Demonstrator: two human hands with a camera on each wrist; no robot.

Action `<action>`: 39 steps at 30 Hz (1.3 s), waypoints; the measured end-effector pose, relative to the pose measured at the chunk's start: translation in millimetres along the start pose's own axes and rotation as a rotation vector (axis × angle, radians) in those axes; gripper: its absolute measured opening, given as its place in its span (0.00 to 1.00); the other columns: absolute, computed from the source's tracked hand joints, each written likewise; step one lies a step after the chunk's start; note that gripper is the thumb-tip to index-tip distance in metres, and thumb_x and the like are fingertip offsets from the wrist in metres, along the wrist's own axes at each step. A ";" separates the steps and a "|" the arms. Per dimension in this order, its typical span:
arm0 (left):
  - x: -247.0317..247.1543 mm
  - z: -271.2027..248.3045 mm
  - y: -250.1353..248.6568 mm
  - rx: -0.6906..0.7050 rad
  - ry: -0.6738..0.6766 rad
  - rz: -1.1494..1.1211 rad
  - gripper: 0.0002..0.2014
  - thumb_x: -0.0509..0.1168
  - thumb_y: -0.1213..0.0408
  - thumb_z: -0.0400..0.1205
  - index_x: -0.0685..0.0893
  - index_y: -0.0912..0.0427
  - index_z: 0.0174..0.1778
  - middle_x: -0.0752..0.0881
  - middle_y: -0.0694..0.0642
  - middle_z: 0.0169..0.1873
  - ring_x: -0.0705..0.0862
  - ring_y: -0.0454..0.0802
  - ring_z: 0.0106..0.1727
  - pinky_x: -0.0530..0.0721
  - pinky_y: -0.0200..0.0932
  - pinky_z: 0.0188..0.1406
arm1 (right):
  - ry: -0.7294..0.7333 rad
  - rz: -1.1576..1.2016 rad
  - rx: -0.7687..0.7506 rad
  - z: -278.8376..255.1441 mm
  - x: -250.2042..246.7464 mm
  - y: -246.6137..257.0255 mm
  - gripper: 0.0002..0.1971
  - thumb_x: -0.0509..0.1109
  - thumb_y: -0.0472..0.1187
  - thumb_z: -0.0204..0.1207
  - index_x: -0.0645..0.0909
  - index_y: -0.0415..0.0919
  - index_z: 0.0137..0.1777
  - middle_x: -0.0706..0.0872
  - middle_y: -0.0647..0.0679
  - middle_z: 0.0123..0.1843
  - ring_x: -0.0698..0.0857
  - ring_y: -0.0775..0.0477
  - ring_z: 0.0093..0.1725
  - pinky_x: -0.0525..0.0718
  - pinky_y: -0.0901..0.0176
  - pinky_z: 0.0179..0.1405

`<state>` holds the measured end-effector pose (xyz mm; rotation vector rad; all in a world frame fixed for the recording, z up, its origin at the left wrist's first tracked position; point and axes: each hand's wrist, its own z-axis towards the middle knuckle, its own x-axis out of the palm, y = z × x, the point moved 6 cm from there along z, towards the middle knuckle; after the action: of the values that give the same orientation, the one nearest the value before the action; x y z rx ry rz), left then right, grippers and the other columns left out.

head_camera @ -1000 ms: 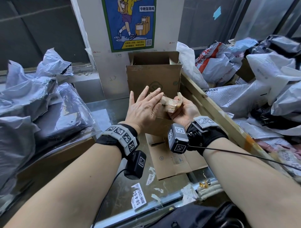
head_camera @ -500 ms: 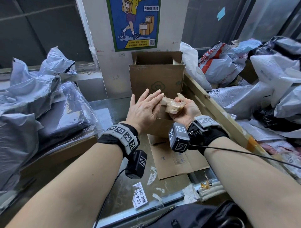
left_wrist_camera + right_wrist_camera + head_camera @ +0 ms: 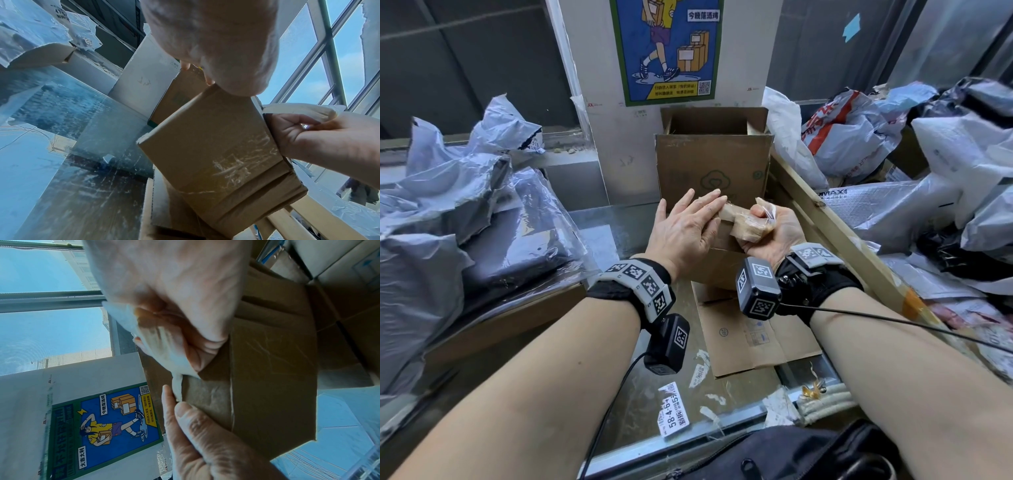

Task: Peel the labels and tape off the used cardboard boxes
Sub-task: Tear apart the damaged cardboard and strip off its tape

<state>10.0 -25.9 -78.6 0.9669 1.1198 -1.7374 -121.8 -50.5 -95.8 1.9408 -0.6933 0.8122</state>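
A small brown cardboard box (image 3: 216, 146) is held up over the glass table. My left hand (image 3: 688, 222) lies flat on its upper face, fingers straight and pressing; the palm (image 3: 211, 40) fills the top of the left wrist view. My right hand (image 3: 767, 233) grips a crumpled strip of beige tape (image 3: 743, 222) that runs from the box edge by my left fingertips. The tape (image 3: 160, 353) is bunched in the curled fingers of my right hand (image 3: 174, 288). A taller open box (image 3: 714, 164) stands behind, and a flattened carton (image 3: 750, 335) lies under my wrists.
Grey plastic mailer bags (image 3: 448, 205) are heaped at the left, and more bags (image 3: 928, 171) sit at the right behind a wooden rail (image 3: 842, 240). A peeled label (image 3: 673, 411) and paper scraps lie on the glass table (image 3: 613, 240). A black bag (image 3: 791, 455) is at the near edge.
My right hand has drawn the tape a little further right, away from my left fingertips, and bunched it tighter. My left hand stays flat on the box.
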 end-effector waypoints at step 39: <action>29.4 2.5 -8.5 0.121 0.042 -0.019 0.26 0.48 0.53 0.89 0.54 0.48 0.84 0.60 0.46 0.82 0.48 0.45 0.84 0.46 0.54 0.83 | 0.155 -0.094 0.114 -2.0 -5.9 -8.0 0.23 0.54 0.44 0.83 0.65 0.42 0.24 0.61 0.52 0.18 0.56 0.55 0.17 0.53 0.65 0.26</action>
<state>-8.7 -33.0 -101.9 1.0737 1.0629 -1.8250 -120.2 -44.3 -103.7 1.9712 -0.4682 0.9498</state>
